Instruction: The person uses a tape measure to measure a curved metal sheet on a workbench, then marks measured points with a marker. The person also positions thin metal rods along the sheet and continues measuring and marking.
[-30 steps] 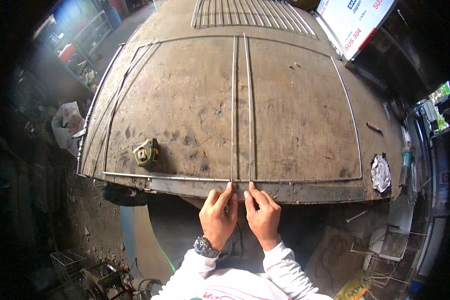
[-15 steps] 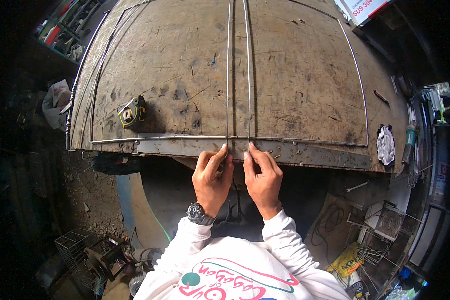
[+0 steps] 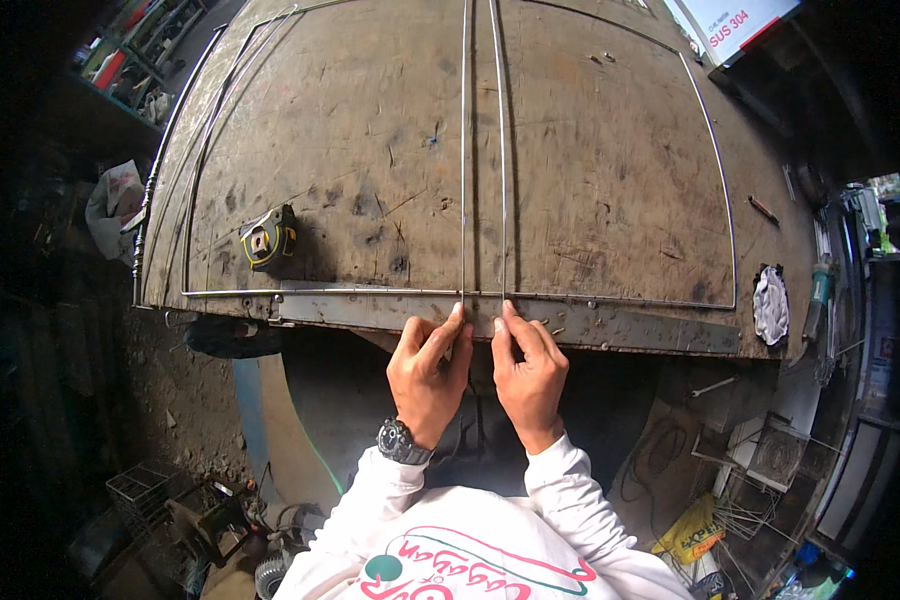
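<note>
Two long thin metal rods run side by side away from me across the wooden tabletop. My left hand (image 3: 429, 378) pinches the near end of the left rod (image 3: 463, 180) between thumb and fingers. The near end of the right rod (image 3: 503, 170) sits in a pinch of my right hand (image 3: 531, 382). Both rods cross over the near side of a large rectangular frame of thin metal rod (image 3: 733, 220) lying flat on the table. Their ends reach over a flat metal strip (image 3: 370, 308) along the table's front edge.
A black and yellow tape measure (image 3: 267, 240) stands inside the frame at left. A white cloth (image 3: 770, 305) and a pen-like stick (image 3: 763, 209) lie at right. Below the table, a wrench (image 3: 714, 387) and a yellow bag (image 3: 690, 530) show at right.
The whole scene sits slightly lower in the picture, as the view has shifted. Both hands keep their pinch on the rod ends, with little visible movement along the table edge.
</note>
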Available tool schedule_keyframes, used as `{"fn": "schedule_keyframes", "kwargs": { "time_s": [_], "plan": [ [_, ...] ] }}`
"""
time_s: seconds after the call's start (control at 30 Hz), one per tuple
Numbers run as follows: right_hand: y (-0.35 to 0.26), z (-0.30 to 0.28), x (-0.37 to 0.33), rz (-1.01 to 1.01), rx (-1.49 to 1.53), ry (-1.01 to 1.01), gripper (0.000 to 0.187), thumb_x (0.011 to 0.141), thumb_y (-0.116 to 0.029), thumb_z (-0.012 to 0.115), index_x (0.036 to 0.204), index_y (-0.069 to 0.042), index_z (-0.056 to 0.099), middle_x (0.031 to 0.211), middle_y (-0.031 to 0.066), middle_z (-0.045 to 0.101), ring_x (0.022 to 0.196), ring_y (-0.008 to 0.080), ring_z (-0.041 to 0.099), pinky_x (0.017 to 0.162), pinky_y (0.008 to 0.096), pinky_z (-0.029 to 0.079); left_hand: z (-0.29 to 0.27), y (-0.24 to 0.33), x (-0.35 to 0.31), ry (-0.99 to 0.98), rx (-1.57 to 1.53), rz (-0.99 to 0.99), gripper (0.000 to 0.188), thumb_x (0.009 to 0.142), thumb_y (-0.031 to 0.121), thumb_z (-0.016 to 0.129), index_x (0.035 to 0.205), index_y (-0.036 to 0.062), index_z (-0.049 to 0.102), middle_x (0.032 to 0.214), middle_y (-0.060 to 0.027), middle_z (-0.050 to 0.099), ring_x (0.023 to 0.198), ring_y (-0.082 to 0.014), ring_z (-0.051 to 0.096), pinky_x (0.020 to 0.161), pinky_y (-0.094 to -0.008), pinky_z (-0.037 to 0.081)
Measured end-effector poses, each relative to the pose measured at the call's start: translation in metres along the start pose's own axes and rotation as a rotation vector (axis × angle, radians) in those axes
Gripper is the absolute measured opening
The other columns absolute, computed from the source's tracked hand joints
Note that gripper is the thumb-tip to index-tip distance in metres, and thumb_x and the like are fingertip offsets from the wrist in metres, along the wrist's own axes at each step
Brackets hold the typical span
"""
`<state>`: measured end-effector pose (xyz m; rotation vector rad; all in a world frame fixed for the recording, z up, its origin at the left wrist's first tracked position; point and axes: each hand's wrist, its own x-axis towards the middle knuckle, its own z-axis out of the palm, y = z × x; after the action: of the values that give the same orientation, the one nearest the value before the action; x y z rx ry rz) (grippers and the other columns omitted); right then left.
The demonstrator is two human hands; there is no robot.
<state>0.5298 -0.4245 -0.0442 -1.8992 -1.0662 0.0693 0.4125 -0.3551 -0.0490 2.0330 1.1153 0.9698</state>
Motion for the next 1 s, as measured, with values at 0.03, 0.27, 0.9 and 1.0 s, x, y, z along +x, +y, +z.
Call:
{"fn": "schedule_keyframes", "kwargs": {
  "time_s": [0.03, 0.27, 0.9, 1.0],
  "plan": [
    [-0.0002, 0.0003, 0.0007, 0.004, 0.006, -0.001, 0.024, 0.095, -0.002, 0.075, 0.118, 0.002, 0.076, 0.082, 0.0143, 0.069, 0.065, 0.0283, 0.069, 0.060, 0.0376, 0.055, -0.0006, 0.0005, -0.0001, -0.006, 0.005, 0.000, 0.038, 0.088, 0.004, 0.083, 0.125, 0.0111, 0.078, 0.085, -0.0062, 0.060, 0.065, -0.0191, 0.063, 0.059, -0.0324, 0.052],
    [-0.0015, 0.0001, 0.0028, 0.019, 0.021, -0.014, 0.021, 0.095, -0.001, 0.075, 0.116, 0.003, 0.076, 0.084, 0.0145, 0.071, 0.067, 0.0256, 0.067, 0.062, 0.0360, 0.054, -0.0022, 0.0032, 0.0016, -0.022, 0.011, -0.002, 0.039, 0.086, 0.003, 0.082, 0.125, 0.0095, 0.078, 0.087, -0.0074, 0.059, 0.068, -0.0212, 0.064, 0.061, -0.0336, 0.052],
    [0.0030, 0.0037, 0.0016, 0.073, 0.096, 0.020, 0.014, 0.094, -0.006, 0.077, 0.105, 0.002, 0.074, 0.089, 0.0165, 0.075, 0.075, 0.0335, 0.074, 0.065, 0.0399, 0.059, -0.0006, 0.0005, 0.0023, 0.006, -0.055, -0.019, 0.031, 0.089, 0.003, 0.082, 0.119, 0.0059, 0.079, 0.088, -0.0081, 0.065, 0.070, -0.0200, 0.066, 0.057, -0.0316, 0.051],
    [0.0034, 0.0041, 0.0007, 0.109, 0.094, 0.029, 0.012, 0.093, -0.008, 0.079, 0.099, 0.001, 0.073, 0.087, 0.0159, 0.075, 0.074, 0.0323, 0.074, 0.065, 0.0401, 0.059, -0.0025, 0.0026, 0.0027, -0.010, -0.044, -0.050, 0.026, 0.089, 0.000, 0.081, 0.116, 0.0006, 0.079, 0.087, -0.0093, 0.066, 0.072, -0.0178, 0.067, 0.064, -0.0299, 0.052]
  ]
}}
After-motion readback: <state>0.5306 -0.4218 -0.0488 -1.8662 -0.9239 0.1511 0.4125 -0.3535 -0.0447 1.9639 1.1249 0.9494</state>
